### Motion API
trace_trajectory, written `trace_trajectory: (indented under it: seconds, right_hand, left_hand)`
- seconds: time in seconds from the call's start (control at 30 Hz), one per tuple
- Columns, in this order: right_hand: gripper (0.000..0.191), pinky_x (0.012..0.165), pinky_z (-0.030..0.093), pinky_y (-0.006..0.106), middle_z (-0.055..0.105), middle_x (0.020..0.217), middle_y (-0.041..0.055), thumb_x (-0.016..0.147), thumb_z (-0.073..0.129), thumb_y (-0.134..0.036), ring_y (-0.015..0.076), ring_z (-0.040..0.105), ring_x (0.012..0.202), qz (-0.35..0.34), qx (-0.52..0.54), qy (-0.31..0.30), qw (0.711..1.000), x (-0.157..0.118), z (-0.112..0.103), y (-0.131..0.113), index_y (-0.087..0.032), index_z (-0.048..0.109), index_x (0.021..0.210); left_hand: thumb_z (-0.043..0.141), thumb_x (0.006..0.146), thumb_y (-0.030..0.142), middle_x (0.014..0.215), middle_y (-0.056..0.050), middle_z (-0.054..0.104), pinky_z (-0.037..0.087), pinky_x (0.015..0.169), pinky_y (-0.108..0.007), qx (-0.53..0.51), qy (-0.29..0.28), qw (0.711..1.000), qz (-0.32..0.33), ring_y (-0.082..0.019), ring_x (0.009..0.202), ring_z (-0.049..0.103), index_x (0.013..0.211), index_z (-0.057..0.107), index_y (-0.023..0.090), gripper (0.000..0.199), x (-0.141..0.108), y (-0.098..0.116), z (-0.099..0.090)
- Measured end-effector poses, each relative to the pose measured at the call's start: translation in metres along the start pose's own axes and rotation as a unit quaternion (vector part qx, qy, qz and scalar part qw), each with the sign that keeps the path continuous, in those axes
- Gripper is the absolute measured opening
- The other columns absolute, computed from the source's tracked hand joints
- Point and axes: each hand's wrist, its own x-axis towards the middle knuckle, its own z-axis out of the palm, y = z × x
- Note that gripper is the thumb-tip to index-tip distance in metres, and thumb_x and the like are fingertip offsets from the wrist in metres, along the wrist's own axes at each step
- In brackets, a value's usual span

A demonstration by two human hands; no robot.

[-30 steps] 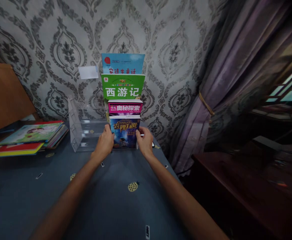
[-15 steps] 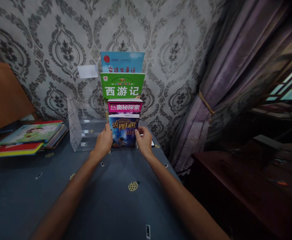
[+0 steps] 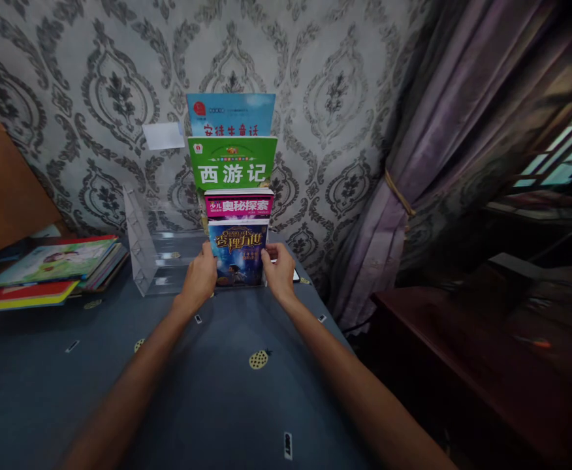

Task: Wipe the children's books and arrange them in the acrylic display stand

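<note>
A dark blue book [image 3: 238, 258] with gold lettering stands upright at the front of a clear tiered display rack [image 3: 142, 251]. My left hand [image 3: 201, 271] grips its left edge with curled fingers, and my right hand [image 3: 279, 269] holds its right edge between thumb and fingers. Behind it, rising in steps, stand a book with a magenta top [image 3: 239, 205], a green book [image 3: 233, 163] and a light blue book [image 3: 232, 112]. How far the blue book's lower edge sits into the rack's front slot is hard to make out.
A pile of books [image 3: 51, 264] lies on the left beside a brown wooden panel [image 3: 9, 179]. A blue cloth with pineapple prints covers the table [image 3: 207, 391]. Part of a phone-like object [image 3: 296, 275] shows behind my right hand. A purple curtain [image 3: 381, 261] and dark red furniture [image 3: 437, 333] stand right.
The view has shifted slightly, so everything sits a little further left and higher. Both hands keep their hold on the blue book, whose cover now looks sharper.
</note>
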Motion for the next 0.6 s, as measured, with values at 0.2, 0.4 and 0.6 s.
trace_trajectory:
  seconds: [0.2,0.4,0.6]
  right_hand:
    - [0.016,0.07,0.051,0.034,0.069,0.08,0.0047,0.081,0.054,-0.034,0.0223,0.065,0.075,0.003,0.006,-0.001,1.0,0.0008,0.0008,0.0025,-0.021,0.061,0.087]
    - [0.019,0.071,0.051,0.036,0.071,0.084,0.0071,0.08,0.055,-0.033,0.023,0.065,0.075,0.001,0.008,0.003,1.0,0.0014,0.0005,0.002,-0.019,0.062,0.092]
    - [0.017,0.07,0.051,0.035,0.07,0.083,0.0066,0.08,0.054,-0.032,0.0224,0.064,0.074,0.002,0.009,-0.003,1.0,0.0015,0.001,0.0028,-0.019,0.062,0.089]
  left_hand:
    - [0.04,0.097,0.018,0.111,-0.013,0.07,0.049,0.082,-0.035,-0.009,0.007,1.0,0.005,-0.026,0.097,0.068,0.12,0.044,0.02,0.024,0.0011,-0.0025,0.0038]
    - [0.041,0.096,0.015,0.118,-0.016,0.067,0.05,0.084,-0.037,-0.021,0.007,1.0,0.014,-0.028,0.103,0.066,0.122,0.042,0.016,0.027,0.0005,0.0003,0.0015]
    - [0.043,0.095,0.015,0.12,-0.016,0.066,0.05,0.085,-0.038,-0.016,0.011,1.0,0.002,-0.028,0.106,0.065,0.119,0.045,0.017,0.024,-0.0015,0.0037,-0.0006]
